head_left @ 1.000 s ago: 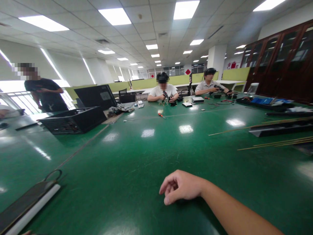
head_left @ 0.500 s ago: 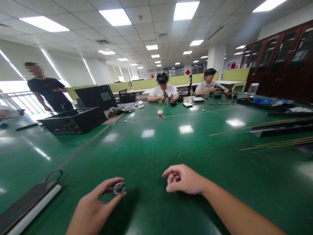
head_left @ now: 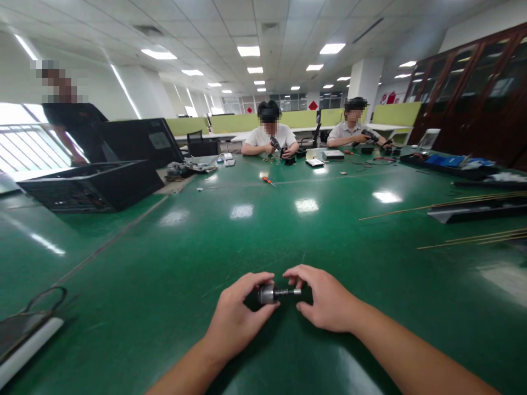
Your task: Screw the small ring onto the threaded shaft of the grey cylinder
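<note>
1. One metal part (head_left: 267,294) is pinched between the thumb and fingers of the left hand (head_left: 236,315), above the counter (head_left: 206,241). Geometry: smooth, grey cylindrical body; narrow, stepped shaft directed toward the right hand (head_left: 331,302).
2. Right hand: thumb and fingers curved and spread apart beside the shaft tip; contact appears absent, though the fingers partly obscure this.
3. Counter: glossy green surface, fine scratches, ceiling-light reflections.
4. Right side: thin brass-coloured rods (head_left: 473,202); black tray (head_left: 473,173) with blue items.
5. Far side: orange-handled screwdriver (head_left: 267,180); two seated people holding dark tools.
6. Left side: black open-topped metal case (head_left: 99,186); one standing person behind it.
7. Room: yellow-green partitions, dark reddish wood cabinets with glass panels, panelled ceiling.
</note>
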{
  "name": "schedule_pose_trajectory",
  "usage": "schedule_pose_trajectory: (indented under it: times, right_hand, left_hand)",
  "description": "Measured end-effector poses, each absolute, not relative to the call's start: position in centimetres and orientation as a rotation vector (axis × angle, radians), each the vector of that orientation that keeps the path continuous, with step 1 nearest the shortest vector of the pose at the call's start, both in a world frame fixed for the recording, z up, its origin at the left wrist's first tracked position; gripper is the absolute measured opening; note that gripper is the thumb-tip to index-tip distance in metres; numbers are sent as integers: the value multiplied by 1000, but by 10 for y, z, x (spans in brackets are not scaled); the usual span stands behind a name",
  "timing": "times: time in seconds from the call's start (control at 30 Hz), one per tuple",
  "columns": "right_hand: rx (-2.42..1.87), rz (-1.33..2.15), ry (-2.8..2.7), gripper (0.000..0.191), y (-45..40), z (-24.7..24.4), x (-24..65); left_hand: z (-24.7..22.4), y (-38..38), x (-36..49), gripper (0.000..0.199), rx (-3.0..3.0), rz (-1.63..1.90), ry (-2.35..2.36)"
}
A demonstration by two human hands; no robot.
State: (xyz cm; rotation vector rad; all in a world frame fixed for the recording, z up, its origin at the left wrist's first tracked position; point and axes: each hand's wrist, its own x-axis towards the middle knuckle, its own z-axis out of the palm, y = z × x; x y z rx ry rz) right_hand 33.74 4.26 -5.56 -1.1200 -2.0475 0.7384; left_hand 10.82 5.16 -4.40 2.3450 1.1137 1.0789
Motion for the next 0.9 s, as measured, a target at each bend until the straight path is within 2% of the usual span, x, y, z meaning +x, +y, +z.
schedule_pose_trajectory:
  times: [0.13,0.33,0.63,0.9]
  right_hand:
    - [-1101,755,-2035,48,36,-50,332]
    - [-1070,755,-2016,35,29,-45,328]
    - [-1072,717,-2033,22,28,-42,330]
    - [-1057,717,-2031,10,28,-43,326]
  left_hand:
    - [-37,50,110,18,2308,1088,1077]
    - [-40,44,118,25,2253,1103,942]
    - [-41,45,116,26,2244,1096,986]
    - [-40,44,119,21,2256,1073,997]
